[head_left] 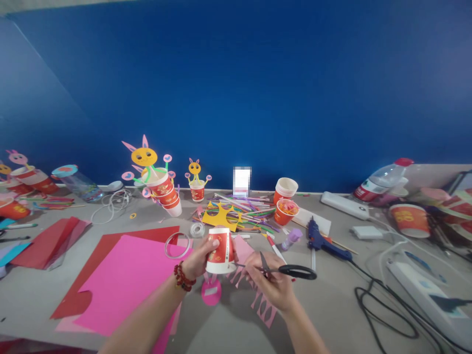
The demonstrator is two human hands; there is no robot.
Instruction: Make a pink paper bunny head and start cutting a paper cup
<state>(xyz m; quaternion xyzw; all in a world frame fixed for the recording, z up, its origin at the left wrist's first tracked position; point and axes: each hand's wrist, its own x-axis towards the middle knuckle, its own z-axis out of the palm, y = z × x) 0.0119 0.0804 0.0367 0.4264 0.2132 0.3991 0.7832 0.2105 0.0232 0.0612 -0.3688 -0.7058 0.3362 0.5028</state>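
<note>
My left hand [199, 256] is wrapped round a red and white paper cup [220, 250], which is upside down with its wide rim toward me. In my right hand [271, 280] are black-handled scissors [295, 271], gripped near the blades, with one tip at the cup's side close to the rim. Just below the cup lies a pink paper bunny head [211, 292] with a pale strip on it. Pink paper with cut-out holes [263, 310] lies under and beside my right hand.
Pink sheets [129, 285] lie at left beside a tape roll [177, 245]. Finished cup figures [158, 182] stand behind. Pipe cleaners [254, 209], yellow scrap paper [221, 216] and stacked cups [285, 189] are at the back. A blue glue gun [324, 241] with its cord lies right.
</note>
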